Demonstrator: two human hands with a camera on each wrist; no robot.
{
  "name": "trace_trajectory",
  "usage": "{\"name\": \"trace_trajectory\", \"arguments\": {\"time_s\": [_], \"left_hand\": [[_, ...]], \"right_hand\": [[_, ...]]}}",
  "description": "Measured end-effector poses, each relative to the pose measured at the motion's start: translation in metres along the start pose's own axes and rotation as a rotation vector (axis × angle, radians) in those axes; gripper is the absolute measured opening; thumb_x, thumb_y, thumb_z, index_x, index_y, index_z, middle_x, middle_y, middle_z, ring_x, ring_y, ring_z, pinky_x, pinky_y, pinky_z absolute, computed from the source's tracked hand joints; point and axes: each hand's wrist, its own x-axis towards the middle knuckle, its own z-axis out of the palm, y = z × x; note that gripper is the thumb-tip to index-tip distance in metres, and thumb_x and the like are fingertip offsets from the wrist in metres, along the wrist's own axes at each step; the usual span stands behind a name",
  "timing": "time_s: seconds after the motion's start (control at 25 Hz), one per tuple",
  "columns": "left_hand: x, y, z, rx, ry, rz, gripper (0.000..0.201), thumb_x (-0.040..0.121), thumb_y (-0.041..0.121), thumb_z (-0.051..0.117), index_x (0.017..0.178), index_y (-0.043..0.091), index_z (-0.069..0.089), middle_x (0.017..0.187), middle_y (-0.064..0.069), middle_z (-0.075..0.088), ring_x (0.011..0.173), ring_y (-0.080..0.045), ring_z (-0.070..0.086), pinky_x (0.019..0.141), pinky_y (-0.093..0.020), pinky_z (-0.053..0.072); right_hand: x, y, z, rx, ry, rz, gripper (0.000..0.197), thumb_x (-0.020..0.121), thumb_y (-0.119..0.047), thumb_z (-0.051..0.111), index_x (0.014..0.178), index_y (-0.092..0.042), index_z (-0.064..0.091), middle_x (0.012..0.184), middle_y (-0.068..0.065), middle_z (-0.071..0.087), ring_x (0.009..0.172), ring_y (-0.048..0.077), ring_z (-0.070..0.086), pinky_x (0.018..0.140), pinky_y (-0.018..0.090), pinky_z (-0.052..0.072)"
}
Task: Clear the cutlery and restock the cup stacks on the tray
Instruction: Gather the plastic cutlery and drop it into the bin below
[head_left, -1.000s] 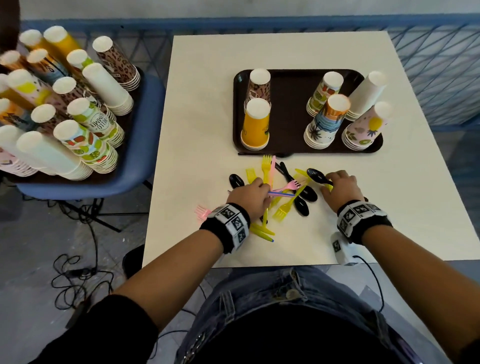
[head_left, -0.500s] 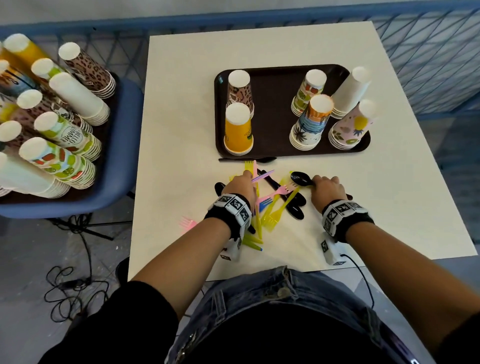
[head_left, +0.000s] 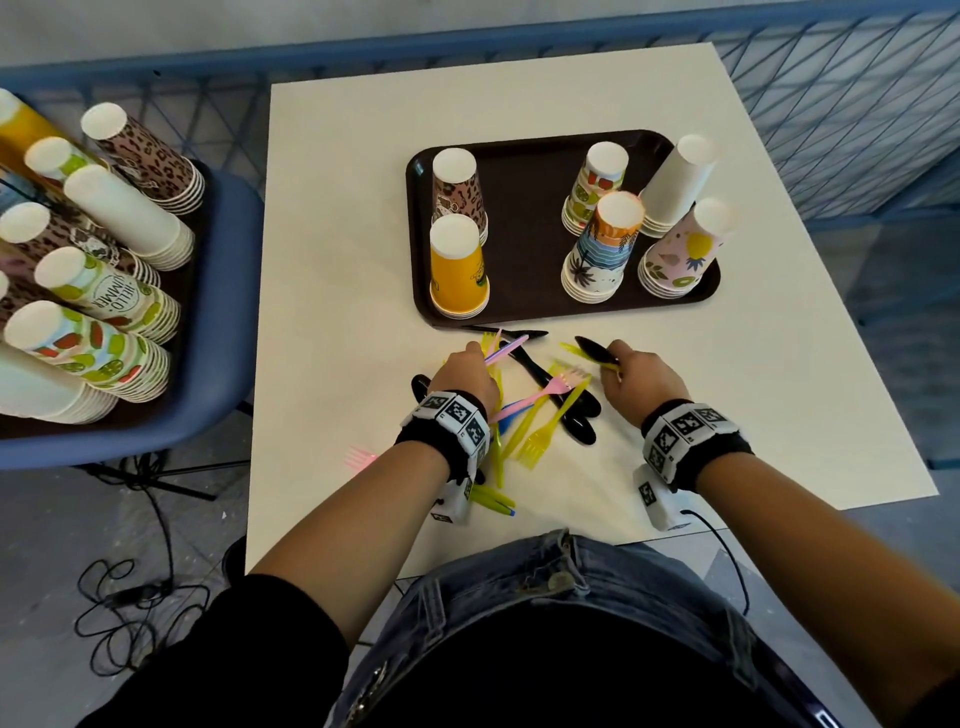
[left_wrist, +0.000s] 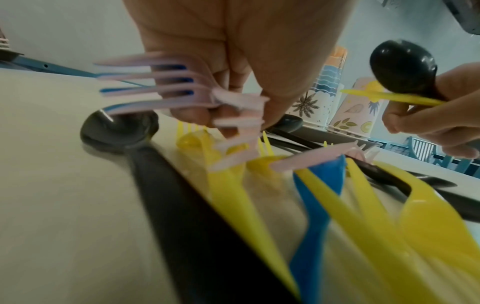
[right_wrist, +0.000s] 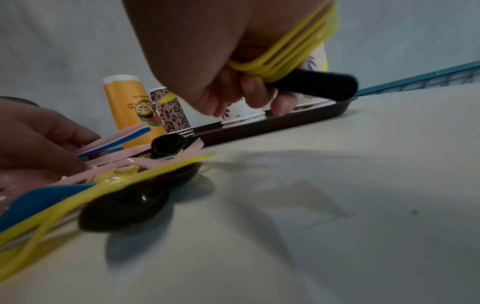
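While most of the cutlery pile (head_left: 540, 410) lies loose on the tabletop (head_left: 337, 291) at 6 o'clock of the tray (head_left: 524, 171), only a few pieces are in hand, so clearing looks barely begun. The left hand (head_left: 465, 376) pinches a pink fork (left_wrist: 155, 86) with a blue piece against it, handles pointing toward 1 o'clock. The right hand (head_left: 641, 382) is clenched around a black spoon (head_left: 595, 349) and a yellow fork (right_wrist: 293, 51), just at 3 o'clock of the pile. Yellow forks, a blue piece, pink forks and several black spoons remain crossed between the hands; one pink fork (head_left: 359, 457) sits at the tabletop's 9 o'clock edge, apart.

On the tray, six upside-down cup stacks (head_left: 602, 249) stand: two at 9 o'clock, four at 3 o'clock, all short. The supply stacks (head_left: 109, 291) on the blue chair (head_left: 228, 332), well off at 9 o'clock, appear untouched, so restocking seems entirely ahead.
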Motion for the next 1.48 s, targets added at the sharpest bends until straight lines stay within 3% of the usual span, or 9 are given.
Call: {"name": "trace_trajectory", "arguments": {"time_s": [0.24, 0.36, 0.52, 0.72, 0.96, 1.16, 1.24, 1.36, 1.48], "left_hand": [[0.002, -0.01, -0.01, 0.129, 0.038, 0.111, 0.023, 0.094, 0.017, 0.038, 0.111, 0.008, 0.051, 0.111, -0.017, 0.062, 0.102, -0.037, 0.058, 0.077, -0.039, 0.045], [0.008, -0.01, -0.021, 0.181, 0.002, 0.247, 0.032, 0.095, 0.024, 0.04, 0.125, 0.016, 0.046, 0.113, -0.016, 0.062, 0.103, -0.037, 0.058, 0.079, -0.04, 0.046], [0.029, -0.005, -0.032, 0.319, -0.07, 0.351, 0.041, 0.096, 0.023, 0.04, 0.136, 0.03, 0.036, 0.118, -0.011, 0.061, 0.107, -0.033, 0.059, 0.083, -0.039, 0.047], [0.043, -0.003, -0.023, 0.431, -0.095, 0.377, 0.036, 0.094, 0.019, 0.044, 0.13, 0.019, 0.048, 0.13, -0.009, 0.044, 0.107, -0.033, 0.057, 0.083, -0.041, 0.046], [0.048, 0.0, -0.019, 0.378, -0.048, 0.364, 0.036, 0.093, 0.009, 0.041, 0.128, 0.014, 0.047, 0.133, -0.009, 0.041, 0.105, -0.034, 0.058, 0.078, -0.04, 0.046], [0.046, 0.005, -0.024, 0.448, -0.061, 0.332, 0.035, 0.092, 0.002, 0.037, 0.124, 0.006, 0.049, 0.134, -0.012, 0.04, 0.11, -0.035, 0.056, 0.083, -0.042, 0.045], [0.042, 0.007, -0.026, 0.474, -0.069, 0.319, 0.035, 0.091, -0.001, 0.036, 0.123, 0.004, 0.05, 0.134, -0.013, 0.04, 0.111, -0.035, 0.056, 0.084, -0.043, 0.045], [0.036, 0.006, -0.028, 0.481, -0.042, 0.303, 0.033, 0.092, -0.003, 0.033, 0.12, 0.001, 0.049, 0.133, -0.015, 0.042, 0.109, -0.039, 0.057, 0.083, -0.045, 0.045], [0.024, 0.002, -0.031, 0.44, 0.01, 0.291, 0.032, 0.093, -0.001, 0.028, 0.121, 0.002, 0.045, 0.13, -0.017, 0.048, 0.112, -0.038, 0.055, 0.085, -0.046, 0.044]], "right_hand": [[-0.004, -0.016, 0.008, -0.103, -0.256, -0.253, 0.056, 0.079, -0.034, 0.068, 0.13, -0.023, 0.047, 0.118, 0.007, 0.049, 0.103, 0.029, 0.057, 0.082, 0.036, 0.046], [-0.001, -0.027, 0.009, -0.295, -0.307, -0.328, 0.068, 0.075, -0.038, 0.07, 0.136, -0.035, 0.039, 0.126, 0.005, 0.038, 0.103, 0.029, 0.057, 0.078, 0.035, 0.045], [-0.002, -0.031, 0.014, -0.43, -0.299, -0.36, 0.055, 0.079, -0.035, 0.066, 0.131, -0.032, 0.046, 0.13, 0.005, 0.038, 0.1, 0.032, 0.058, 0.08, 0.037, 0.046], [-0.002, -0.027, 0.016, -0.403, -0.234, -0.339, 0.037, 0.085, -0.034, 0.059, 0.12, -0.022, 0.058, 0.125, 0.008, 0.044, 0.101, 0.032, 0.057, 0.084, 0.037, 0.045], [-0.008, -0.02, 0.015, -0.272, -0.118, -0.39, 0.025, 0.083, -0.023, 0.062, 0.105, -0.015, 0.069, 0.115, 0.017, 0.054, 0.101, 0.034, 0.056, 0.084, 0.04, 0.046], [-0.008, -0.006, 0.012, -0.322, -0.004, -0.474, 0.021, 0.058, -0.011, 0.077, 0.078, -0.016, 0.072, 0.088, 0.01, 0.067, 0.074, 0.038, 0.061, 0.058, 0.041, 0.054], [-0.008, -0.006, 0.007, -0.357, 0.015, -0.455, 0.019, 0.071, -0.015, 0.069, 0.09, -0.014, 0.071, 0.1, 0.007, 0.068, 0.092, 0.04, 0.058, 0.074, 0.044, 0.052], [-0.009, 0.0, 0.002, -0.46, -0.077, -0.32, 0.029, 0.093, -0.022, 0.044, 0.118, -0.016, 0.056, 0.123, 0.001, 0.059, 0.126, 0.029, 0.036, 0.103, 0.042, 0.026], [-0.009, 0.004, -0.003, -0.477, -0.042, -0.27, 0.026, 0.094, -0.02, 0.037, 0.114, -0.016, 0.053, 0.116, 0.001, 0.062, 0.124, 0.024, 0.042, 0.111, 0.044, 0.014]]}}
